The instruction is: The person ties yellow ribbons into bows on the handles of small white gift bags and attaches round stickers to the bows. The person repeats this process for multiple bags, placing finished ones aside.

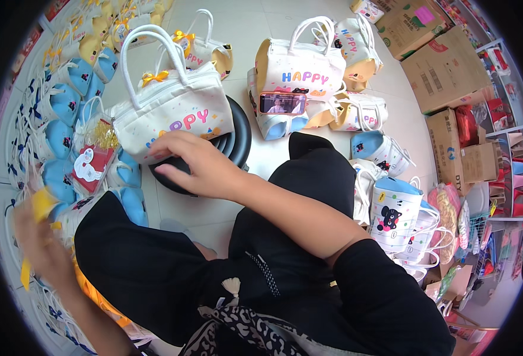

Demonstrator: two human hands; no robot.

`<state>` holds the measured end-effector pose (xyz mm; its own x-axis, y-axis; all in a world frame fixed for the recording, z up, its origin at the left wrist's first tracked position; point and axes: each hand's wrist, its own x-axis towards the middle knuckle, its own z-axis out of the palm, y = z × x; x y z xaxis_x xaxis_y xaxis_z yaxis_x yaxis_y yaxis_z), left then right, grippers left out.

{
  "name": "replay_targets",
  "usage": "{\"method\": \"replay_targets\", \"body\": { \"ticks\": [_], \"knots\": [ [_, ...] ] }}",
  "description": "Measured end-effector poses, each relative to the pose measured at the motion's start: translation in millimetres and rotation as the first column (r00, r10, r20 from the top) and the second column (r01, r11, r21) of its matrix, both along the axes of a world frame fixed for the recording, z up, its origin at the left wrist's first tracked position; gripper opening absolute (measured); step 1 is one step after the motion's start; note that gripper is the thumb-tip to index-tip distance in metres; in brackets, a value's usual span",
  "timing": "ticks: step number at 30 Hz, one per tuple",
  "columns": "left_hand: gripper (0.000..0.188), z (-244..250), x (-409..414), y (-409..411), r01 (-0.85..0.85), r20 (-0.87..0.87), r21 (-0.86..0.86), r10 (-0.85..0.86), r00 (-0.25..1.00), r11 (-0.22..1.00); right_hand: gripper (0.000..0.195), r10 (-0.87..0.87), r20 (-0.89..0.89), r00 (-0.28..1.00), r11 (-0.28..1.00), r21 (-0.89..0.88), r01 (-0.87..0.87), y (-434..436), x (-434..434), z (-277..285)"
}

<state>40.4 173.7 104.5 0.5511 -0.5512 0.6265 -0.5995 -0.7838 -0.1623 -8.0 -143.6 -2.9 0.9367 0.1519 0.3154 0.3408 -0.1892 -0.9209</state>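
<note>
A white cylindrical handbag printed with colourful letters rests on a round black stool before my knees. My right hand lies over the bag's lower front edge, fingers bent and slightly apart; it grips nothing that I can see. At the far left, my left hand is blurred, with a yellow ribbon at its fingers. A clear bag holding a red pouch and gold tinsel lies just left of the stool. A yellow bow shows behind the handbag.
Rows of blue-ended bags line the left side. More printed bags stand ahead, with a phone showing a video propped against them. Bags with a black cat stand at right, near cardboard boxes and shelves.
</note>
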Motion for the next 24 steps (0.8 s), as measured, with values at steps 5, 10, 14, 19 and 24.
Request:
{"method": "replay_targets", "body": {
  "ticks": [5,10,14,19,24],
  "knots": [
    [0.049,-17.9,-4.1,-150.4,0.267,-0.429,-0.109,-0.287,0.857,0.958,0.064,-0.007,0.083,0.996,0.980,0.197,-0.009,1.0,1.6,13.6],
    [0.052,-38.9,20.4,-164.5,0.273,-0.436,-0.074,-0.278,0.856,0.959,0.044,-0.138,-0.113,0.984,0.958,0.236,0.162,-0.9,9.2,20.4],
    [0.052,-51.0,37.2,-156.2,0.264,-0.555,-0.231,-0.350,0.755,0.936,0.022,-0.353,0.118,0.928,0.935,0.019,0.354,-7.8,16.3,20.6],
    [0.028,-54.1,50.4,-143.5,0.212,-0.641,-0.479,-0.504,0.579,0.852,0.019,-0.261,-0.009,0.965,0.965,-0.043,0.260,-35.5,25.8,27.8],
    [0.016,-58.7,54.7,-143.1,-0.042,-0.729,-0.641,-0.590,0.348,0.767,0.019,-0.078,-0.313,0.947,0.977,0.166,0.135,-42.7,30.7,21.1]
  ]
}}
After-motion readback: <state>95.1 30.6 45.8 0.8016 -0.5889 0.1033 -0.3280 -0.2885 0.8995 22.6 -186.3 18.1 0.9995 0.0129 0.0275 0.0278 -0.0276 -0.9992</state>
